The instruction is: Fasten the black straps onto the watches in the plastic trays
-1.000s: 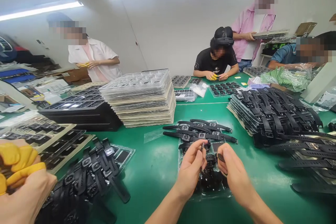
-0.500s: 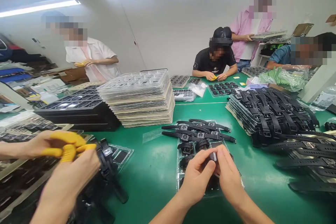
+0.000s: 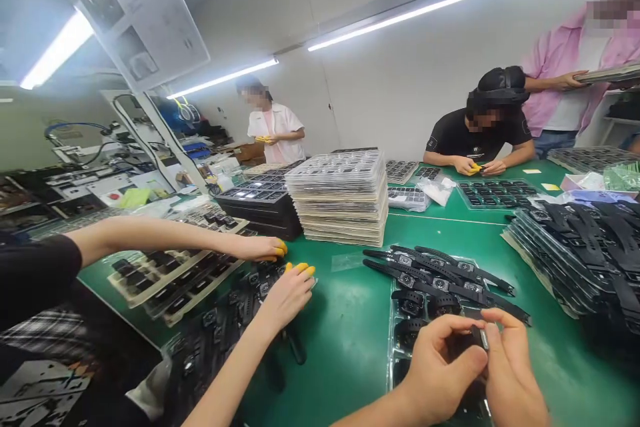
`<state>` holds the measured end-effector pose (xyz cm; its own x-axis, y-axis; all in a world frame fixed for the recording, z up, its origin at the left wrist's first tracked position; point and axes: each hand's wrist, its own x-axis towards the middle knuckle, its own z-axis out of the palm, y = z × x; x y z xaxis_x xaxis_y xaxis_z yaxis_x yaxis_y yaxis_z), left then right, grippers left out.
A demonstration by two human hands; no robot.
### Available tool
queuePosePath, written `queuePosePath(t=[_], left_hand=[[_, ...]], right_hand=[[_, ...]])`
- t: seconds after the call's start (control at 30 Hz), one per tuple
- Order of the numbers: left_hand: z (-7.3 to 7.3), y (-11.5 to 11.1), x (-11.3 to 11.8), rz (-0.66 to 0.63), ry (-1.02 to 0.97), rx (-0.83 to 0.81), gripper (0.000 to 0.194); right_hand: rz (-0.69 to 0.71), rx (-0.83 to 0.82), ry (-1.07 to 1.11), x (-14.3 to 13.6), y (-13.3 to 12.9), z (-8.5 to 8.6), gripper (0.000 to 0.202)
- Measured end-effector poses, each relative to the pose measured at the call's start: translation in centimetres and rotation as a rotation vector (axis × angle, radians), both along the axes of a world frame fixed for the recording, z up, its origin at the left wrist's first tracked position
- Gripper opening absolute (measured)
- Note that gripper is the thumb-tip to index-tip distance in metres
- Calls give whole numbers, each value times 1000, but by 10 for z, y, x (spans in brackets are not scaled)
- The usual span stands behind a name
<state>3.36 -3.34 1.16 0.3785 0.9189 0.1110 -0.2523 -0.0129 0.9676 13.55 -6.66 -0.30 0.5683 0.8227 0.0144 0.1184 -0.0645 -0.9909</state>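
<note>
Close to the front edge, my left hand [image 3: 445, 367] and my right hand [image 3: 515, 370] are both closed around a small black smartwatch [image 3: 481, 336]. Its metallic edge shows between the fingertips; the fingers hide the rest. Beneath my hands lies a clear plastic tray [image 3: 391, 360] with several watches in it, their straps curled round. Across the tray's far end, more watches [image 3: 440, 285] lie back-up with straps stretched out flat.
At left, a co-worker's yellow-tipped hands [image 3: 287, 297] are over a row of watches [image 3: 210, 320]. A tall stack of trays [image 3: 340, 207] stands ahead, beside black trays [image 3: 260, 210]. Watches on stacked trays [image 3: 560, 260] stand at right. A person in black [image 3: 475, 140] sits opposite.
The view has swung left, so things appear farther right. The co-worker's hands have come apart and reached to the watches at left. My hands still hold the smartwatch.
</note>
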Motion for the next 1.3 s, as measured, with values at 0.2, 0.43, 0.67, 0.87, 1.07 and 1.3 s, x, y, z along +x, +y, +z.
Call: queuePosePath(t=[0.2,0.43,0.67,0.87,1.07,1.3], left_hand=[[5,4,-3,-53,-24,-24,66],[15,24,-18,-358,-44,-152,53],[8,11,-7,-538,64,-342,53],[13,16,-11,-532,-87,-385,55],[13,20,-11,-540,-76,-384,49],[2,11,-2,-560,-33,-456,53]], right_hand=[[101,103,59,-1,2,1,51],[553,156,16,32,4,34,36],[334,129,224,47,5,41,38],[653,31,53,57,1,50,17],[554,79,52,52,-1,50,25],[264,84,146,35,3,34,36]])
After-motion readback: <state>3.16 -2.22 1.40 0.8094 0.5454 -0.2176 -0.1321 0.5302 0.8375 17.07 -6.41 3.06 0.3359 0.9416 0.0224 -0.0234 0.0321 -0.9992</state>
